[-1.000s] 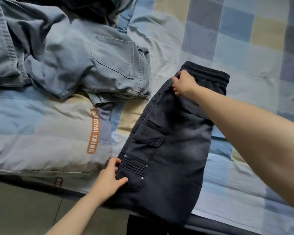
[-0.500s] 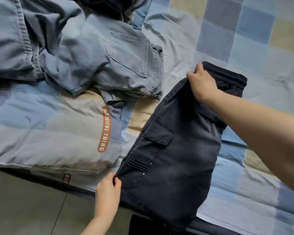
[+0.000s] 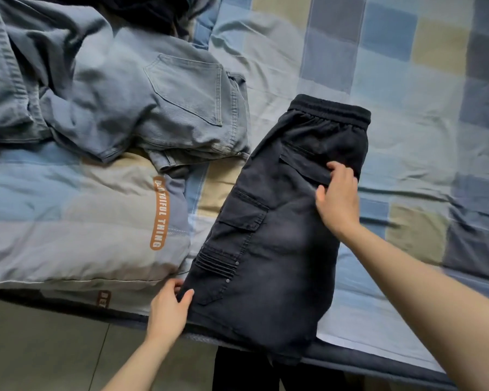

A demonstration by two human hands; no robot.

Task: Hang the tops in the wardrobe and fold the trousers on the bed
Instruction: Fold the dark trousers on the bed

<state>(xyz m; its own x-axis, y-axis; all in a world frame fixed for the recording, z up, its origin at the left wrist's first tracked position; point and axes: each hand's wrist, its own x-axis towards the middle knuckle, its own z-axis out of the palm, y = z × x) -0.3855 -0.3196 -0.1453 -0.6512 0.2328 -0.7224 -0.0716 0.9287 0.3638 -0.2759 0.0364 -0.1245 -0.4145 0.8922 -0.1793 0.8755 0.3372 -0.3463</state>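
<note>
Relocated: right hand, from waistband to mid-right edge of black trousers, pinching fabric; left hand pinching lower-left corner.

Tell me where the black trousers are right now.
In the head view the black trousers lie centre-right on the bed, just right of the blue jeans, lower end hanging over the near edge, with the left hand and right hand on them.
</note>
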